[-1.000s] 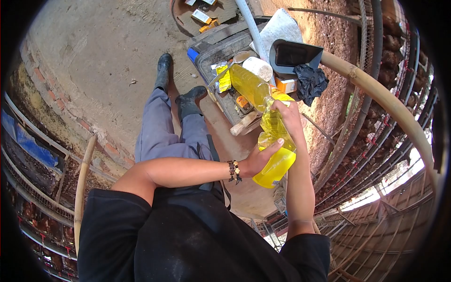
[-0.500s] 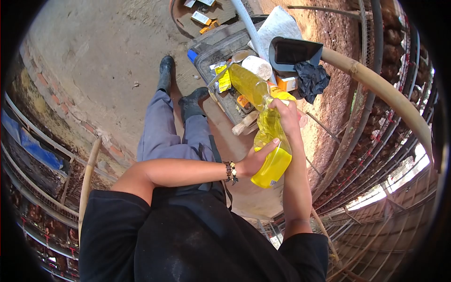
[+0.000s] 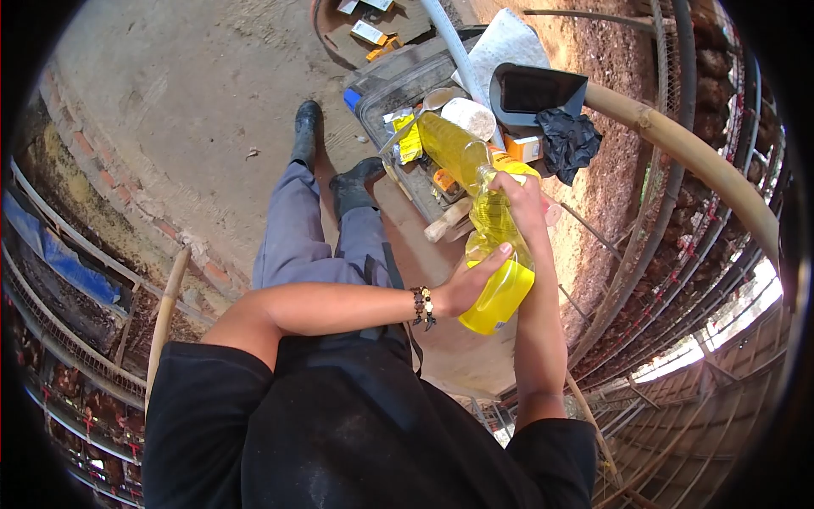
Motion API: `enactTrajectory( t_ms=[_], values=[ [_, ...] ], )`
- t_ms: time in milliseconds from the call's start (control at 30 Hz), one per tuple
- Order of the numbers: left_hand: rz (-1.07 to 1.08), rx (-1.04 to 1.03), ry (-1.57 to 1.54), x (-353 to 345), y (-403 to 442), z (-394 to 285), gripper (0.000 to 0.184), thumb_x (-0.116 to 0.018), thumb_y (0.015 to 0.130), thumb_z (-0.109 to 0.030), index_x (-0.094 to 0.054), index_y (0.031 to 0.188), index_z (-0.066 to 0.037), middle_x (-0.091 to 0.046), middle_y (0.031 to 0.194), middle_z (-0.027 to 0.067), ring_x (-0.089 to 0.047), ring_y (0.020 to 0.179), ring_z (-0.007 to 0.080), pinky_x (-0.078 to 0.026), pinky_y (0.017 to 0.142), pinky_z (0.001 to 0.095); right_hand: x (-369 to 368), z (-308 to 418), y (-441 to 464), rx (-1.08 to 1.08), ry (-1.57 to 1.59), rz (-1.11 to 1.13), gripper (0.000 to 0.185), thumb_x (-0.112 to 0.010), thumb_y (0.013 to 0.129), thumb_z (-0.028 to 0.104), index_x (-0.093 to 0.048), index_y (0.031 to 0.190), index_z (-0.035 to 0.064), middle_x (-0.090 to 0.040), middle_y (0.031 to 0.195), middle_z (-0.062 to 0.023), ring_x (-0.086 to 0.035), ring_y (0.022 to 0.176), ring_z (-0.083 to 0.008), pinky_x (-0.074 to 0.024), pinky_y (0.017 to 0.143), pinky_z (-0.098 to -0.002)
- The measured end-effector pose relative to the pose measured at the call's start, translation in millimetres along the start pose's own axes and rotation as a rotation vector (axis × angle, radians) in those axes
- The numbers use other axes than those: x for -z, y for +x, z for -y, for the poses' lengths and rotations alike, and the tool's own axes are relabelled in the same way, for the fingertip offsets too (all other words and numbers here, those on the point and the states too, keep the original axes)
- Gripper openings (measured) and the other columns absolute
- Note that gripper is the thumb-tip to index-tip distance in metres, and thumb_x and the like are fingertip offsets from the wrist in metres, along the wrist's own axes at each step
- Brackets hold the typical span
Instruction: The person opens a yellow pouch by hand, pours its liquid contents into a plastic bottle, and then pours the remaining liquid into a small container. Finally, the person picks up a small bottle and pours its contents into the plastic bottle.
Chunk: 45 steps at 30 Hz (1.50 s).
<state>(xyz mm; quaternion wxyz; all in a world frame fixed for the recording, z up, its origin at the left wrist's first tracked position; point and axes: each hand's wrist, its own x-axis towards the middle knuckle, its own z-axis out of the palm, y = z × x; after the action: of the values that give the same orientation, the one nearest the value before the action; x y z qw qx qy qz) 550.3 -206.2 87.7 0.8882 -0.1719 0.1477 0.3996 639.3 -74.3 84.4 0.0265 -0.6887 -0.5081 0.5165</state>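
Note:
My left hand [image 3: 465, 287] is wrapped around the body of a clear plastic bottle [image 3: 502, 293] with yellow in its lower part. My right hand [image 3: 523, 204] is closed around the neck area, where a second bottle [image 3: 451, 146] of yellow liquid appears to meet the first. This second bottle slants away to the upper left. My right fingers partly hide the join, so I cannot tell whether the mouths touch. Beyond the bottles lie a yellow packet [image 3: 409, 142], a white roll [image 3: 469, 119] and an orange-and-white box [image 3: 521, 149].
A dark lidded case [image 3: 381, 97] carries the clutter. A grey scoop-like container [image 3: 543, 95] and a crumpled black plastic bag [image 3: 568, 142] are at its right. A thick bamboo pole [image 3: 678, 148] runs along the right, beside cages. Small boxes [image 3: 369, 34] lie in a tub at the top.
The surroundings have shifted slightly right in view. Both hands keep their hold, and the bottles stay in nearly the same pose.

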Motion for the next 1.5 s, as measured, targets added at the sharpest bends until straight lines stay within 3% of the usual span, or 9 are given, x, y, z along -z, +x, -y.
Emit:
enactTrajectory(
  t_ms=[167, 567, 1367, 1500],
  values=[
    [-0.012, -0.092, 0.035, 1, 3, 4, 0.031, -0.046, 0.104, -0.036, -0.051, 0.122, -0.011, -0.06, 0.099, -0.0025, -0.06, 0.082, 0.005, -0.051, 0.07, 0.0252, 0, 2, -1, -0.011, -0.007, -0.002, 0.021, -0.063, 0.077, 0.02, -0.061, 0.076, -0.0006, -0.063, 0.075, -0.0046, -0.057, 0.067, -0.0133, -0.0454, 0.064, -0.0291],
    [-0.046, -0.091, 0.041, 2, 5, 9, 0.029, -0.048, 0.103, -0.036, -0.051, 0.118, -0.011, -0.059, 0.092, -0.002, -0.058, 0.077, 0.0045, -0.05, 0.066, 0.0255, -1, -1, 1, -0.021, 0.016, -0.012, 0.021, -0.064, 0.076, 0.02, -0.061, 0.076, -0.0015, -0.063, 0.073, -0.0051, -0.057, 0.064, -0.0134, -0.0457, 0.061, -0.029],
    [-0.099, -0.111, 0.028, 6, 6, 14, 0.026, -0.048, 0.103, -0.033, -0.052, 0.117, -0.011, -0.059, 0.094, -0.0031, -0.058, 0.08, 0.0045, -0.049, 0.069, 0.0253, -8, 8, -6, -0.034, -0.027, -0.083, 0.02, -0.063, 0.075, 0.02, -0.061, 0.073, 0.0001, -0.062, 0.074, -0.0057, -0.056, 0.064, -0.0149, -0.0444, 0.062, -0.0273],
    [-0.061, -0.13, 0.058, 16, 5, 16, 0.026, -0.052, 0.101, -0.035, -0.053, 0.115, -0.013, -0.062, 0.093, -0.0017, -0.062, 0.077, 0.0078, -0.051, 0.068, 0.0273, -9, 6, -6, -0.02, 0.022, -0.092, 0.021, -0.063, 0.075, 0.021, -0.061, 0.074, -0.0007, -0.062, 0.074, -0.0046, -0.056, 0.065, -0.0142, -0.0448, 0.064, -0.0275]
  ],
)
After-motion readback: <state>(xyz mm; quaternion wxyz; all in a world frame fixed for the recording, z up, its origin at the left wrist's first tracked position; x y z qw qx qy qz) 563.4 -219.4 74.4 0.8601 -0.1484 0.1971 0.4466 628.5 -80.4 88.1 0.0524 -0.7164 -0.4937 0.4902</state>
